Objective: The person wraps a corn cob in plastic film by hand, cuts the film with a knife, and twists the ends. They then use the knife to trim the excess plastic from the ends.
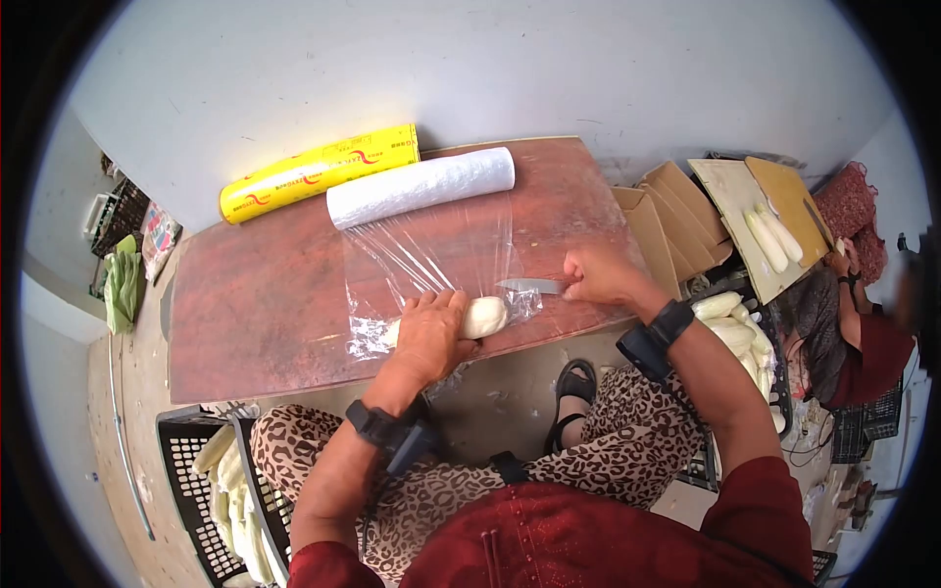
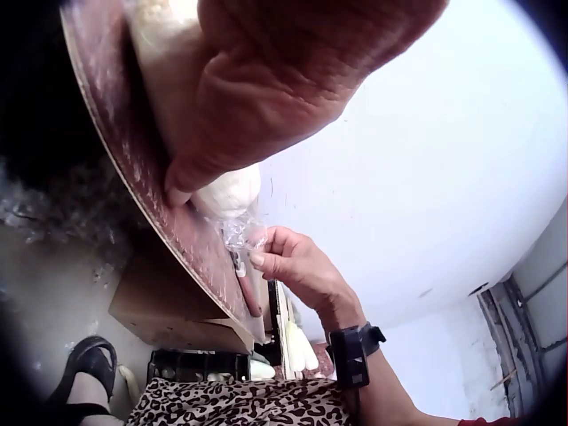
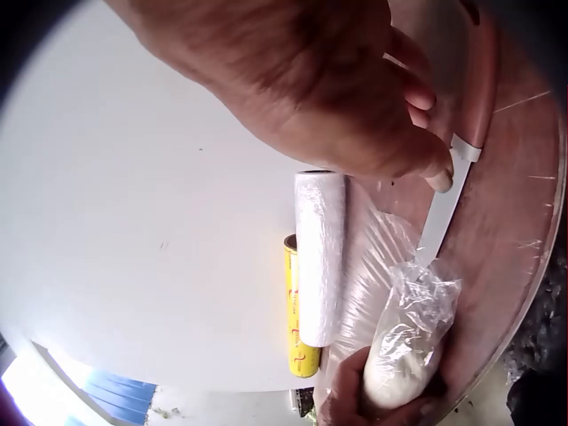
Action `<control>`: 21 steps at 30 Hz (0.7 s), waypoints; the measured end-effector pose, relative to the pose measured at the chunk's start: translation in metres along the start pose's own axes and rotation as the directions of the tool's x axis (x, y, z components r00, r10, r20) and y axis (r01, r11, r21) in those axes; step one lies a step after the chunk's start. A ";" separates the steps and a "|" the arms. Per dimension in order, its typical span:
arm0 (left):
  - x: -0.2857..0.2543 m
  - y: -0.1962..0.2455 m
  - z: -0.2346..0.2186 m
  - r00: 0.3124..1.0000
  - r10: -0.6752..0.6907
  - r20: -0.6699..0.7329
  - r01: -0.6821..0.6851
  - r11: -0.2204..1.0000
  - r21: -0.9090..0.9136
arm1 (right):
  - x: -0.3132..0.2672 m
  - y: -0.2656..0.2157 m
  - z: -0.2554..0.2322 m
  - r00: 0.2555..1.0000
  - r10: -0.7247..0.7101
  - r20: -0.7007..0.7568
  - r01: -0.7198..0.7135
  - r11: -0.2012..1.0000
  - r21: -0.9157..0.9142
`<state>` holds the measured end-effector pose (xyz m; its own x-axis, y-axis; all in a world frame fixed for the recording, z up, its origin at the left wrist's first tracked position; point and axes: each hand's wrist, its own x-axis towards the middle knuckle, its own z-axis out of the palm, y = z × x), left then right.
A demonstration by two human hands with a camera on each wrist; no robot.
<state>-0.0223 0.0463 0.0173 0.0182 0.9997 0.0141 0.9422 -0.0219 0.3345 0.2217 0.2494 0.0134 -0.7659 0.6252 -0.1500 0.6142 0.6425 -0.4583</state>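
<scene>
In the head view my left hand (image 1: 431,328) grips a pale, long vegetable (image 1: 484,318) near the front edge of the table. Clear plastic film (image 1: 421,255) runs from a white roll (image 1: 421,186) to the vegetable, and crumpled film sticks out past its rounded end. A knife (image 3: 444,209) with a reddish handle lies on the table, its blade tip at that crumpled film. Close over the knife hangs my right hand (image 1: 598,277), its fingers loosely bent. The left wrist view shows the right fingertips (image 2: 259,258) beside the film end, above the knife.
A yellow printed roll (image 1: 319,171) lies behind the white one. Black crates of pale vegetables stand at left (image 1: 181,470) and right (image 1: 774,343). Beyond the table's right end are a cardboard box (image 1: 676,216), boards with two vegetables (image 1: 774,238), and another person (image 1: 867,343).
</scene>
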 end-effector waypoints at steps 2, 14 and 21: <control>0.001 0.002 -0.004 0.998 -0.032 0.058 0.032 0.999 0.002 | -0.006 0.005 0.006 0.998 -0.055 0.027 0.058 0.993 -0.104; 0.003 0.002 -0.002 0.999 -0.027 0.041 0.026 1.000 0.007 | 0.004 0.024 0.000 0.948 0.087 -0.305 -0.197 0.916 -0.350; 0.006 -0.005 0.003 1.000 -0.006 0.004 0.006 0.999 -0.044 | -0.012 -0.040 0.024 0.993 -0.036 0.111 0.003 0.959 0.285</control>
<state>-0.0256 0.0519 0.0130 0.0141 0.9999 0.0084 0.9267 -0.0162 0.3755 0.2015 0.2053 0.0123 -0.8040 0.5487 -0.2293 0.5321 0.4916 -0.6894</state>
